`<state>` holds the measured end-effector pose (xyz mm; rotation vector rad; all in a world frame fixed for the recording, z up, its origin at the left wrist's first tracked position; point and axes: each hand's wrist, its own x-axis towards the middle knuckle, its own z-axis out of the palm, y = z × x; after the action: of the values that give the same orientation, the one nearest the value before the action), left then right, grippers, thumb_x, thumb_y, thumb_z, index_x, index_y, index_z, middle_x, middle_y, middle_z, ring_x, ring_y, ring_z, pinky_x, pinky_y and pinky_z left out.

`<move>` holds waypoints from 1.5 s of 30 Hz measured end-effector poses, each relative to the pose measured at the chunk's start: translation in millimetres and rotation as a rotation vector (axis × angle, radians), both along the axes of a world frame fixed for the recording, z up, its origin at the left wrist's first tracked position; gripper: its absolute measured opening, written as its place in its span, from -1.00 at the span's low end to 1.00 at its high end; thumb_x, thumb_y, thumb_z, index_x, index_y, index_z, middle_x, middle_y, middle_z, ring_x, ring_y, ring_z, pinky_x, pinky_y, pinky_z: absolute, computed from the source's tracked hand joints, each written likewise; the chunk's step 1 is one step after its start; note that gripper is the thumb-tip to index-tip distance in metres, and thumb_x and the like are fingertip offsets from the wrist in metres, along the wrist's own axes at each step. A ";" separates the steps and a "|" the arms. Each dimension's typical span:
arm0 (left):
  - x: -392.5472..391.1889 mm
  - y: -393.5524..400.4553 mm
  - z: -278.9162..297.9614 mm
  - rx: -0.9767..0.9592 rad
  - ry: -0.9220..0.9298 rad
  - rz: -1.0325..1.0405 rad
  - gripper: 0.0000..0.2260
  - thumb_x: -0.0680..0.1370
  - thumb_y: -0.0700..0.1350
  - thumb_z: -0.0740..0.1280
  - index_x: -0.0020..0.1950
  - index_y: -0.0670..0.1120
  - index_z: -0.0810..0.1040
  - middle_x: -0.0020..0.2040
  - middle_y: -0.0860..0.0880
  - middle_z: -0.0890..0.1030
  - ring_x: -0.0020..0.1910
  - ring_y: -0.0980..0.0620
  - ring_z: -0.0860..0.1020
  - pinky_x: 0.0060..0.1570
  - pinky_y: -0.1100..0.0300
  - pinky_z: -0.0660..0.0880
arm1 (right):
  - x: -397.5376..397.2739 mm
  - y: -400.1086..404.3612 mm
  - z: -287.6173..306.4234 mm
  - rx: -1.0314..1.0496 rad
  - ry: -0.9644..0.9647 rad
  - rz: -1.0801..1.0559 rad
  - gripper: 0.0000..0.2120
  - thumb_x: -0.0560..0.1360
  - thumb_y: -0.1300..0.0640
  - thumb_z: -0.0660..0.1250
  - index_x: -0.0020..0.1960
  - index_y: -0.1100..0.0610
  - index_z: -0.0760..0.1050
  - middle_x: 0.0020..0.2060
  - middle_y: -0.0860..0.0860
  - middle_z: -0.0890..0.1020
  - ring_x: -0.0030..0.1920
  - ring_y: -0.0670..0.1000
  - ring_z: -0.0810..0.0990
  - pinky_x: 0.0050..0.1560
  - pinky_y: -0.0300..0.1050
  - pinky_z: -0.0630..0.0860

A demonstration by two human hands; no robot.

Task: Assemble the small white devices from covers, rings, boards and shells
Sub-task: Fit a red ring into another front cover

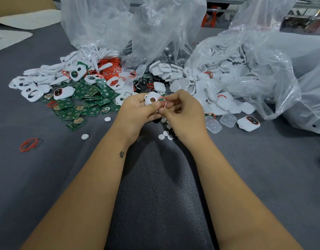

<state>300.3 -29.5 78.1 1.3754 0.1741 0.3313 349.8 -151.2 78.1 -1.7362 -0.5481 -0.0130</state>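
Left hand [137,109] grips white cover [152,99]; right hand [182,109] pinches red ring [162,101] (seat it evenly round the opening, I'd judge, without twisting).

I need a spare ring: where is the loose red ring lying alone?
In the head view, the red ring lies on the grey table, far left, before the green boards.
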 end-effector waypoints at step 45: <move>-3.9 -6.3 12.2 -0.111 0.062 0.055 -0.79 0.64 -0.25 0.20 -0.14 -0.16 0.57 -0.27 -0.04 0.70 -0.32 0.10 0.66 -0.29 0.29 0.58 | -1.5 -4.7 3.8 -0.136 -0.333 -0.076 -0.78 0.36 0.21 0.48 0.00 0.10 0.67 -0.15 -0.09 0.55 -0.22 -0.15 0.54 -0.12 -0.39 0.45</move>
<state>296.5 -35.8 90.3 1.2732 0.2775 0.3204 348.4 -156.0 81.9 -1.9002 -0.7389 -0.3305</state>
